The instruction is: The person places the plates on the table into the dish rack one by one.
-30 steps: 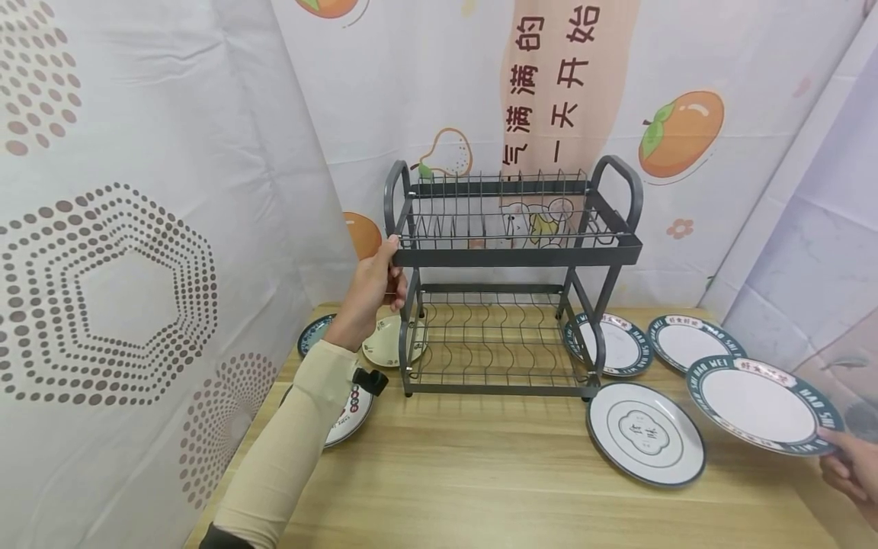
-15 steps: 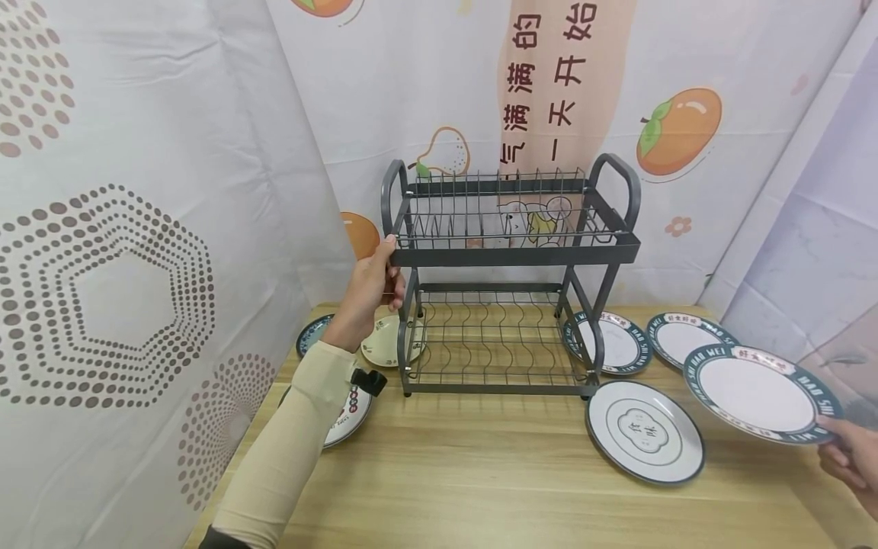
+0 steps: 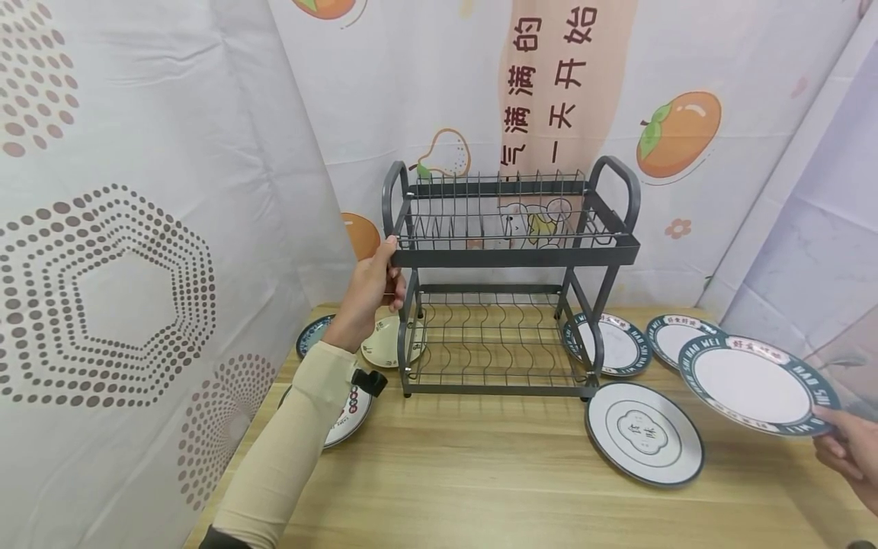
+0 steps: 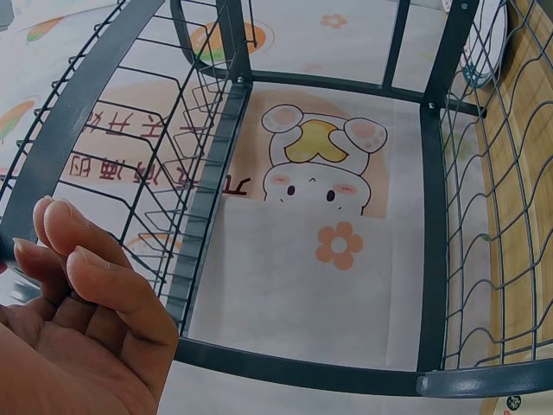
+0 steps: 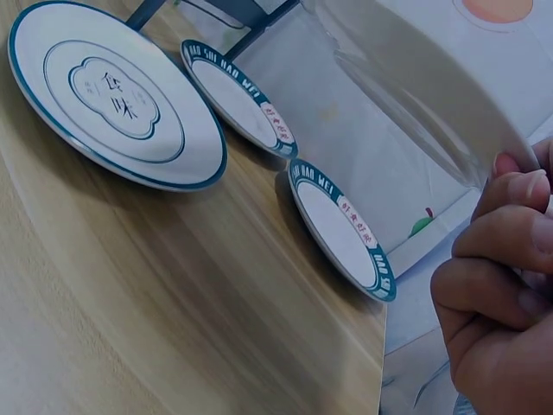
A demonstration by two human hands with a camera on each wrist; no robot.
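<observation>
A dark grey two-tier dish rack [image 3: 517, 258] stands on the wooden table. At the upper tier's left front corner, my left hand [image 3: 370, 290] grips the frame; in the left wrist view, its fingers [image 4: 104, 277] curl beside the rack's bar. My right hand [image 3: 850, 446] pinches the near right rim of a white plate [image 3: 751, 385] with a green lettered border. That plate is held tilted above the table at the far right. The right wrist view shows its pale underside [image 5: 432, 78] above the curled fingers [image 5: 501, 233].
Right of the rack lie a white plate [image 3: 645, 435] with a thin dark rim and two green-bordered plates [image 3: 610, 347] [image 3: 675, 339]. On the left are a cream plate [image 3: 384, 343], a blue-rimmed dish [image 3: 313, 333] and a plate partly under the left arm [image 3: 353, 415]. Printed curtains hang behind.
The plate in my right hand has risen slightly and shifted a little to the left. My left hand stays on the rack's corner.
</observation>
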